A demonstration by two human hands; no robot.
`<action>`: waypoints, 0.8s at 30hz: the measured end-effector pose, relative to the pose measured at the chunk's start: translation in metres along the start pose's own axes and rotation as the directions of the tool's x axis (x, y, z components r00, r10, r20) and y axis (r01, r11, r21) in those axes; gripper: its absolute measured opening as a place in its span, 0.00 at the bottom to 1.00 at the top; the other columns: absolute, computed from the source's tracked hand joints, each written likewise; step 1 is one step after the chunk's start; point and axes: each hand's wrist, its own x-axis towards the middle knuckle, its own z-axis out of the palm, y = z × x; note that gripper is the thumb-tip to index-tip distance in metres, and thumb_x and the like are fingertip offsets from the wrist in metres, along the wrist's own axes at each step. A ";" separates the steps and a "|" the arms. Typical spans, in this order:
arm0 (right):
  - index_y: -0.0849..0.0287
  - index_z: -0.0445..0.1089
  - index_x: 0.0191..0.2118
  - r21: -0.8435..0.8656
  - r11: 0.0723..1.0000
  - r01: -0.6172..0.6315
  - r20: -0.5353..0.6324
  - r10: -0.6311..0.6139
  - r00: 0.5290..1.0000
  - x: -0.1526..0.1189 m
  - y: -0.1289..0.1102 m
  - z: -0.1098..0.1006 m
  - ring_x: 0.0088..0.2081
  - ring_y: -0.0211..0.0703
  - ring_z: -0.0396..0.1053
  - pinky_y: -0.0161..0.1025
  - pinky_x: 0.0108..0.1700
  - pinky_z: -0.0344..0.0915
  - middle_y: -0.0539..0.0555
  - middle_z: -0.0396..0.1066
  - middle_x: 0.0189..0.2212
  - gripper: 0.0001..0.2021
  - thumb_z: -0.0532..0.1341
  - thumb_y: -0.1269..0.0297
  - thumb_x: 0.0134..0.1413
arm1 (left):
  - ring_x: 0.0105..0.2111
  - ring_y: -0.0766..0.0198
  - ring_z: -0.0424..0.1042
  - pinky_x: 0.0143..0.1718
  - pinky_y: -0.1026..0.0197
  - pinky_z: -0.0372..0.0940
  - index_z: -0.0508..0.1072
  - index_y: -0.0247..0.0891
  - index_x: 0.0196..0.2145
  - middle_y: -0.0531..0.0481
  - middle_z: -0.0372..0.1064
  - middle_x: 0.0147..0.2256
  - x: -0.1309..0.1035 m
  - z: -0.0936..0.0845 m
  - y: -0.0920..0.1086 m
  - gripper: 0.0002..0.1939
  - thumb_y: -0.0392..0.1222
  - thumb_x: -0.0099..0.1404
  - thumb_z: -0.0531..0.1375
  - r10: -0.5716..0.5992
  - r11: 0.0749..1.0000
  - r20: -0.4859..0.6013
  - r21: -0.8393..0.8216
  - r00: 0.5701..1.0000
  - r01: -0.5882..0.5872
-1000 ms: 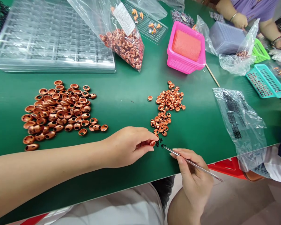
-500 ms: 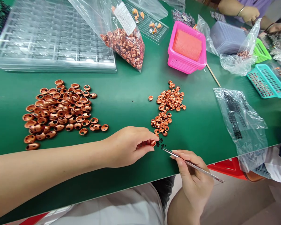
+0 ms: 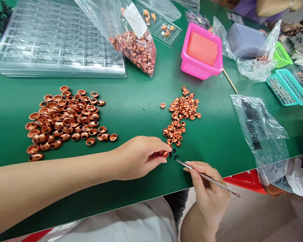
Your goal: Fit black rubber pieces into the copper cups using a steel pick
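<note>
Beside the small black pieces (image 3: 174, 154), the left hand (image 3: 141, 158) pinches a copper-coloured cup (image 3: 165, 154); the right hand (image 3: 208, 179) grips tweezers (image 3: 204, 175). Beyond them, a pink basket (image 3: 201, 69) holds orange foam (image 3: 202, 48).

Coppery shell (image 3: 166, 154) — hollow; tweezers (image 3: 228, 189) — slanted.

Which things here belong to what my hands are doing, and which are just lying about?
Seemingly in use:
copper-coloured cup, left hand
slim metal tool, right hand
tiny black pieces
copper-coloured piles

Apparently just lying about:
pink basket
wooden stick
clear trays
</note>
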 end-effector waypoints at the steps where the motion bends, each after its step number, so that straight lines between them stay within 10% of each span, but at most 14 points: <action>1: 0.55 0.71 0.42 -0.001 1.000 0.002 -0.004 -0.002 1.000 0.000 0.000 0.000 0.40 0.43 0.77 0.41 0.40 0.76 0.51 0.77 0.40 0.12 0.62 0.78 0.56 | 0.28 0.69 0.66 0.31 0.69 0.61 0.75 0.36 0.45 0.53 0.71 0.31 0.000 0.000 0.000 0.10 0.34 0.68 0.57 0.000 1.000 0.001 0.000 1.000 0.000; 24: 0.55 0.72 0.43 -0.026 0.998 0.059 -0.003 -0.059 0.998 -0.001 0.001 0.003 0.41 0.45 0.77 0.44 0.40 0.77 0.52 0.78 0.39 0.13 0.63 0.79 0.55 | 0.28 0.68 0.67 0.31 0.69 0.62 0.74 0.37 0.45 0.53 0.72 0.31 0.000 0.000 0.001 0.10 0.34 0.67 0.58 -0.019 1.000 0.005 -0.004 1.000 0.019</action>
